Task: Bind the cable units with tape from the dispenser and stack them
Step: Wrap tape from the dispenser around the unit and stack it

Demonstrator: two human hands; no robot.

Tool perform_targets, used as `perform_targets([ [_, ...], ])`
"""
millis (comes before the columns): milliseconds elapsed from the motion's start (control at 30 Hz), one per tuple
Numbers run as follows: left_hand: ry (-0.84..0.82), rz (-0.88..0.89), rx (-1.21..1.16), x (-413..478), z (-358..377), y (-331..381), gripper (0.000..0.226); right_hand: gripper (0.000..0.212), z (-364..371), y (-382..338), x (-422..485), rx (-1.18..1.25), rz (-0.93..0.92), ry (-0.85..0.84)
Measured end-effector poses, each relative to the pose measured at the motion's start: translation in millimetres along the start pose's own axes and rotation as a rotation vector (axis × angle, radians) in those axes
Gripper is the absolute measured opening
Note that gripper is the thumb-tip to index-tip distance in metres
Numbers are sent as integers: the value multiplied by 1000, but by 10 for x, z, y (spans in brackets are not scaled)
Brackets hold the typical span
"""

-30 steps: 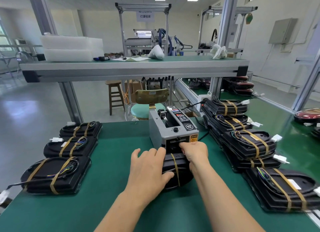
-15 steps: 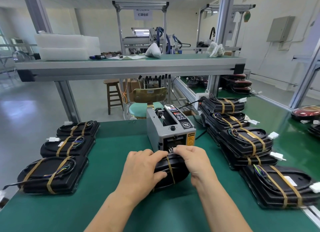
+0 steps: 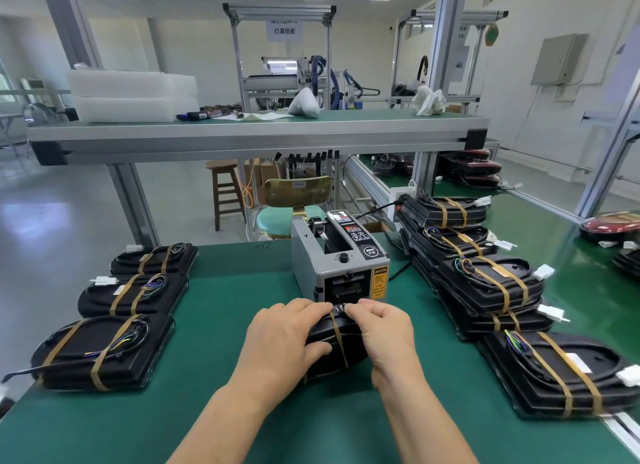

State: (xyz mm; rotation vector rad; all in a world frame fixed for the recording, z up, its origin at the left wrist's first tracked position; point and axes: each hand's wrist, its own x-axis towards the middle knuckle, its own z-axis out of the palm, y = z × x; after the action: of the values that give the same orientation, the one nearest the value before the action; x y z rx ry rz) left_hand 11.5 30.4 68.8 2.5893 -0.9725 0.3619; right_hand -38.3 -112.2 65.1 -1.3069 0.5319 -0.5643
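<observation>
1. The fingertips (image 3: 349, 310) of the right hand (image 3: 381, 328) pinch the tape strip (image 3: 338, 339) at the far edge of the cable unit (image 3: 320, 330).
2. The left hand (image 3: 287, 342) grips this unit with curled fingers, just in front of the tape dispenser (image 3: 341, 259).
3. This is the binding step. The next move probably calls for a second strip.

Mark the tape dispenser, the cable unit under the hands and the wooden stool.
tape dispenser (image 3: 332, 266), head view, grey casing near the knob
cable unit (image 3: 355, 354), head view, its black upper face
wooden stool (image 3: 223, 166), head view, round seat
</observation>
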Motion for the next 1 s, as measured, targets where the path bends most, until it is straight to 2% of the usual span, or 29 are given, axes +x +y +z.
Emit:
perform_targets([
  [233, 2, 8, 13, 2, 11, -23, 56, 29, 28, 1, -32, -30, 28, -5],
  [567, 22, 27, -15, -25, 2, -9, 60, 26, 33, -10, -47, -31, -1, -4],
  [767, 29, 26, -9, -37, -3, -9, 47, 31, 49, 3, -38, -8, -10, 11],
  [1000, 22, 25, 8, -36, -8, -9, 49, 23, 41, 7, -6, -30, -13, 16],
])
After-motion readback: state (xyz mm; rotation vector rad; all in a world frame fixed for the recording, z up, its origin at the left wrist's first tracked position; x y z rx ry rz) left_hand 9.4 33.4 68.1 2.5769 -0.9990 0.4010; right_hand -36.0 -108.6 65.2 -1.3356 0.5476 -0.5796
